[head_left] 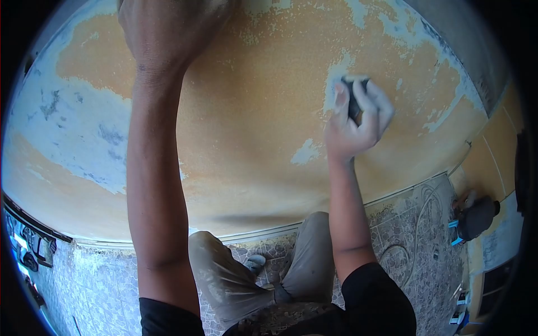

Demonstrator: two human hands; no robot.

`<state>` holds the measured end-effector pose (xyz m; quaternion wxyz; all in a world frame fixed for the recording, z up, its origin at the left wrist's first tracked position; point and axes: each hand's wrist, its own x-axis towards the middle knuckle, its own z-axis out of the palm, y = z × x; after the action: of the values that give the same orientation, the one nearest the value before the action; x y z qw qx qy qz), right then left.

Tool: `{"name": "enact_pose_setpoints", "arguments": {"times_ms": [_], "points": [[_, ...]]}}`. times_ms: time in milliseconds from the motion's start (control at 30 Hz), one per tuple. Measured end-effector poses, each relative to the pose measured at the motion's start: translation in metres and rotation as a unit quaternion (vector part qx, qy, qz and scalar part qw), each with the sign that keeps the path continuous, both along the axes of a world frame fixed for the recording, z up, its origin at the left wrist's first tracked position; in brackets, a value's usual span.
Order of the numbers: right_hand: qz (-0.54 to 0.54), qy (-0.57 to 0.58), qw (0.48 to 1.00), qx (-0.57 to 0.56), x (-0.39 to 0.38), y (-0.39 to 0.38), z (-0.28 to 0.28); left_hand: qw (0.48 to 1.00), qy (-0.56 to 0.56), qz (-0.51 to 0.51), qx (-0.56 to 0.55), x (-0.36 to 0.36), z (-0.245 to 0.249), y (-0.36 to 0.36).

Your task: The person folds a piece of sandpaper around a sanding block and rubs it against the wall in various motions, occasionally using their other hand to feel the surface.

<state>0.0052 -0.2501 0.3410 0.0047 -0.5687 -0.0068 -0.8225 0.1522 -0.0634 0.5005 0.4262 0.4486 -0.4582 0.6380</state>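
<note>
In front of me stands a wall (252, 112) with orange-yellow paint, worn through in pale blue-white patches. My right hand (358, 123), dusted with white powder, is closed around a small dark block (354, 103) with a pale edge at its top. The block's exact kind cannot be made out. It is held at the wall beside a bare pale patch (335, 78). At the upper left, my left hand (174, 28) is raised at the wall. The frame's top edge cuts it off, and its fingers are hidden.
Below the wall lies a patterned tile floor (106, 280), with a looping hose (414, 241) at the right. Another person (476, 218) sits low at the far right beside a blue stool (455, 232). Dark items (42, 246) stand at the far left.
</note>
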Motion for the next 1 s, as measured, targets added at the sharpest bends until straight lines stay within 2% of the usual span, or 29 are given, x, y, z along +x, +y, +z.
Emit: {"name": "enact_pose_setpoints", "arguments": {"times_ms": [100, 133, 200, 267, 333, 400, 500, 567, 633, 733, 767, 800, 867, 933, 967, 1000], "points": [[-0.062, 0.095, 0.993, 0.043, -0.017, 0.004, -0.129, 1.0, 0.013, 0.007, 0.002, -0.005, 0.0, 0.002], [-0.103, 0.135, 0.983, 0.065, -0.021, 0.007, -0.15, 1.0, 0.005, 0.006, 0.0, -0.012, 0.001, 0.006], [-0.105, 0.126, 0.984, 0.067, -0.018, 0.007, -0.148, 0.996, 0.064, 0.035, 0.05, -0.027, -0.001, 0.016], [-0.079, 0.1, 0.99, 0.066, -0.009, 0.006, -0.121, 0.999, 0.031, 0.021, 0.039, -0.011, 0.001, 0.01], [-0.096, 0.087, 0.991, 0.04, -0.006, 0.001, -0.049, 0.999, 0.004, 0.008, 0.036, -0.005, 0.0, 0.009], [-0.01, 0.047, 0.999, 0.011, 0.0, 0.003, 0.026, 0.999, -0.002, 0.013, 0.036, -0.005, -0.002, 0.008], [0.002, 0.032, 0.999, -0.007, 0.007, -0.002, 0.063, 0.997, 0.012, 0.054, 0.046, -0.011, -0.004, 0.011], [-0.092, 0.06, 0.993, 0.032, 0.009, 0.012, 0.024, 0.998, 0.005, 0.047, 0.051, -0.011, -0.004, 0.011], [-0.15, 0.11, 0.98, 0.066, 0.007, 0.023, -0.06, 0.998, -0.007, 0.04, 0.049, -0.001, -0.004, 0.013], [-0.071, 0.144, 0.983, 0.088, -0.002, 0.026, -0.214, 0.991, -0.072, 0.102, 0.053, 0.031, -0.009, 0.032], [-0.062, 0.163, 0.98, 0.094, -0.008, 0.022, -0.236, 0.989, -0.05, 0.139, 0.018, 0.039, -0.011, 0.042], [-0.057, 0.16, 0.981, 0.09, -0.01, 0.018, -0.225, 0.984, -0.027, 0.176, -0.013, 0.044, -0.012, 0.052], [-0.098, 0.201, 0.973, 0.053, -0.021, 0.019, -0.173, 0.98, -0.042, 0.194, 0.005, 0.051, -0.011, 0.065], [-0.117, 0.194, 0.973, 0.03, -0.016, 0.012, -0.09, 0.978, -0.04, 0.204, 0.031, 0.053, -0.01, 0.069], [-0.049, 0.152, 0.987, 0.031, -0.008, 0.008, -0.047, 0.977, -0.035, 0.206, 0.033, 0.052, -0.01, 0.069], [-0.046, 0.124, 0.991, 0.02, -0.003, 0.004, -0.002, 0.979, -0.012, 0.201, 0.045, 0.052, -0.009, 0.07]]}}
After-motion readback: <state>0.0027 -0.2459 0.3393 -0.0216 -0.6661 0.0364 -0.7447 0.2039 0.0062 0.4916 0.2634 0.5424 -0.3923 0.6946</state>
